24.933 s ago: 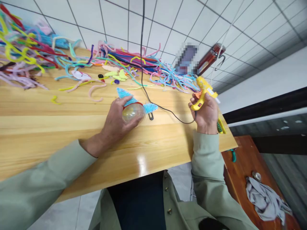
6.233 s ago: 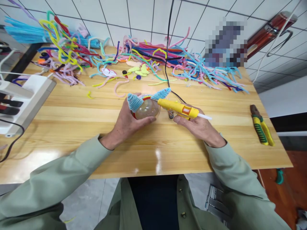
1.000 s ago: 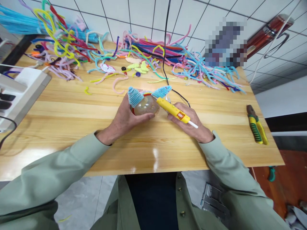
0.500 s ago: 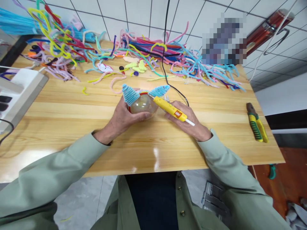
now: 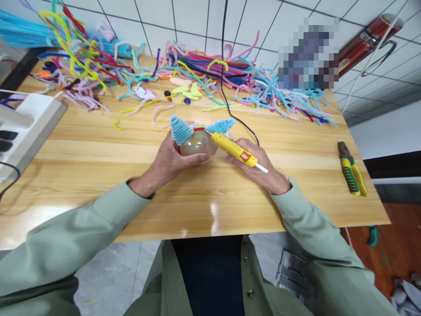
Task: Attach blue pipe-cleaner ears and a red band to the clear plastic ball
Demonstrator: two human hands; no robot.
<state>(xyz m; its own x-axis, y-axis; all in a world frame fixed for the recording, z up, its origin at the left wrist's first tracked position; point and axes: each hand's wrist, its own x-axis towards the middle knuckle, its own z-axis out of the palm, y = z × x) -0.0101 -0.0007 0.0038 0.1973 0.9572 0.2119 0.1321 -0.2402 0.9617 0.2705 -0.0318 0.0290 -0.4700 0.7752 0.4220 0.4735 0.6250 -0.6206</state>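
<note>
The clear ball [image 5: 197, 145] sits near the middle of the wooden surface [image 5: 98, 149], a little way in front of you. It has a red ring round it and two fuzzy blue pieces: a blue cone [image 5: 180, 129] on its left and a blue fin [image 5: 219, 126] on its right.

Your left hand [image 5: 167, 160] holds the ball. Its fingers [image 5: 199, 159] are curled round the ball from the left and from below, with the thumb lying along the near side.

Your right hand [image 5: 259, 166] rests on the surface just to the right of the ball. Its fingers are closed round the yellow glue gun [image 5: 234, 150]. The gun lies slanted, and its tip touches the top right of the ball, right beside the blue fin. A white glue stick pokes out of the gun's back end.

A black cord [image 5: 226, 105] comes down from above and runs behind your right hand.

Farther back lies a big messy heap of fuzzy wires [image 5: 269, 94] (pink, blue, yellow, purple). Some small yellow-green bits [image 5: 190, 92] lie near it.

The yellow pliers [image 5: 353, 174] lie well apart, by the right edge. A white power strip [image 5: 29, 123] sits at the left edge.
</note>
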